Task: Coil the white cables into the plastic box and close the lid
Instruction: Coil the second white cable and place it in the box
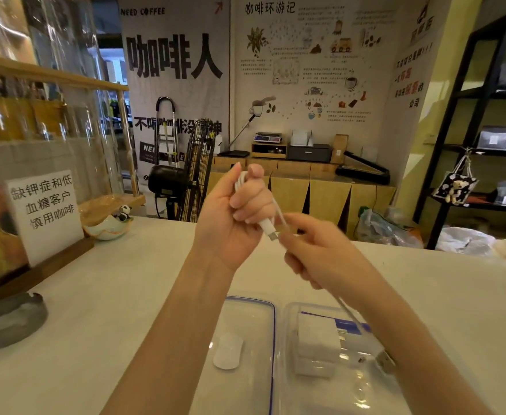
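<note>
Two containers sit lowest and nearest in the view, well below the grip: the clear plastic box (350, 354), open, with white charger blocks (317, 339) already inside, and just to its left the blue-edged lid (254, 313) lying flat on the white counter (111, 295), a small white oval object (228, 351) resting on it. Dangling beneath the right forearm, over the box, is the free USB plug (386, 361) of the white cable (347, 316), whose loose run climbs from there up into the right hand (320, 250). That hand is curled around the cable, pinching it just beside a second white plug (268, 230); its motion blur makes the exact finger contact hard to read. Immediately up and left of it, the left hand (236, 211) is closed in a fist on a gathered bundle of white loops (241, 182), the second plug poking out of its lower side.

Judging from this, the coiling step is in hand, with a fair length not yet wound. The next move calls for the right hand to feed the hanging run around the bundle while the left keeps it clamped, then lower the coil into the box beside the chargers before the lid is fetched. Beyond the hands stand a black floor fan (192, 175) and the printed wall banner (174, 55).
</note>
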